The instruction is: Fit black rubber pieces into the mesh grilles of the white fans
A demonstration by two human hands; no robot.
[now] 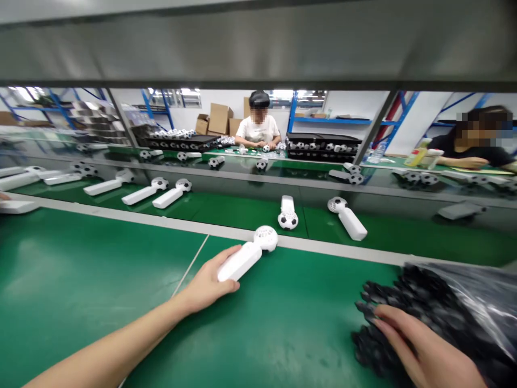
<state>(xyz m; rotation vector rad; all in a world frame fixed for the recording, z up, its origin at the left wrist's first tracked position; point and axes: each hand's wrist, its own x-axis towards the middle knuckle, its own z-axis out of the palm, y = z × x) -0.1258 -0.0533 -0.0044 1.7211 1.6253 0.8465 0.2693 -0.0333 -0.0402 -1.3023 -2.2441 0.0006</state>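
Observation:
My left hand (210, 283) is closed round the handle of a white handheld fan (242, 261). Its round, slotted head points away from me and shows no black patches on the visible side. On the right, my right hand (420, 337) pinches a small black plastic piece (367, 309) between thumb and fingertips. That hand is at the edge of a heap of similar black pieces (428, 296), which spills from a clear plastic bag (488, 296).
Beyond the pale edge strip (335, 249), several white fans with football-patterned heads lie on a green belt (234, 210). A co-worker (258, 129) sits opposite; another (476, 140) is at the right. A grey shelf (258, 46) overhangs. Someone's fingers (4, 196) touch a fan at far left.

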